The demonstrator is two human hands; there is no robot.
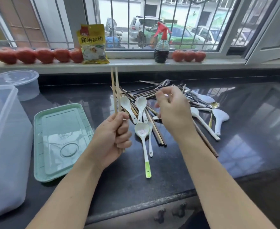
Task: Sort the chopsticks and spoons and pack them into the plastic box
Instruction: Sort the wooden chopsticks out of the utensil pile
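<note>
My left hand (114, 138) grips two light wooden chopsticks (115, 90) upright, their tips reaching up to the window sill. My right hand (172, 111) hovers over the pile with loosely curled fingers and holds nothing that I can see. The pile of chopsticks (152, 95), white ceramic spoons (141, 104) and metal spoons (198, 100) lies on the black counter. A white spoon with a green handle end (144, 142) lies nearest me. The clear plastic box (2, 142) stands at the left edge, with its pale green lid (60, 139) flat beside it.
A round clear container (18, 83) sits behind the box. The window sill carries tomatoes (35, 55), a yellow packet (93, 43) and a dark spray bottle (161, 47). The counter's front edge (136, 205) runs below my forearms.
</note>
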